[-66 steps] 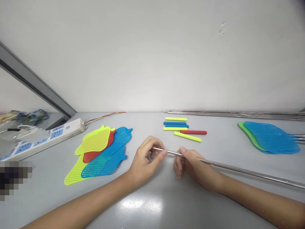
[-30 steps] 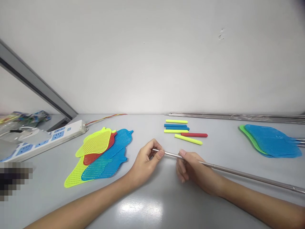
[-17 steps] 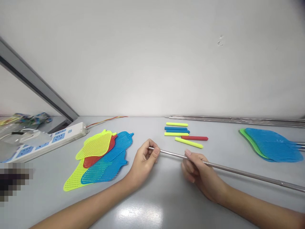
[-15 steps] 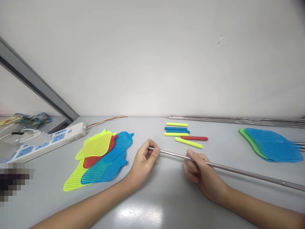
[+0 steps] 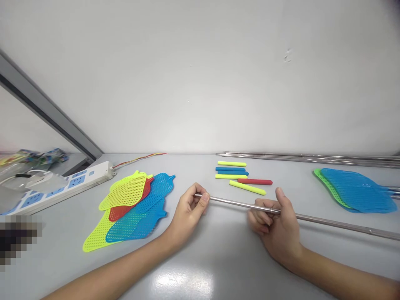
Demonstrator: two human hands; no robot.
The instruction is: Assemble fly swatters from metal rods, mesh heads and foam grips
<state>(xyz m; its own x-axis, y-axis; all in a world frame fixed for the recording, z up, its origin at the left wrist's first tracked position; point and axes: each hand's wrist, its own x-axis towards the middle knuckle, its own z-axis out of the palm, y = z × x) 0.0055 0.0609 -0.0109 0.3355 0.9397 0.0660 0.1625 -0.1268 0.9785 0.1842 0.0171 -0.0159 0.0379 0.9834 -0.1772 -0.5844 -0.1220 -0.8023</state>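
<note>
A thin metal telescopic rod (image 5: 331, 223) crosses in front of me, its thicker sections running off the right edge. My left hand (image 5: 189, 216) is closed, pinching the thin end between thumb and fingers. Farther along, my right hand (image 5: 279, 233) has its fingers curled under the rod, with the thumb raised off it. Just beyond the hands lie several coloured plastic handle sleeves: yellow (image 5: 247, 188), blue (image 5: 230, 169) and red (image 5: 255, 182). Left of my left hand, perforated fly swatter heads overlap in a pile, among them yellow (image 5: 125, 193) and blue (image 5: 156, 191).
More metal rods (image 5: 312, 158) lie along the wall. Blue and green fly swatters (image 5: 356, 189) are stacked at the right. A white power strip (image 5: 93, 171) with a plugged-in adapter sits at the left, near plastic packaging (image 5: 46, 156) and a slanted metal post (image 5: 46, 102).
My right hand has slid right along the rod, and its thumb has lifted off. The rod's right part sits slightly higher in view. My left hand keeps its pinch in place.
</note>
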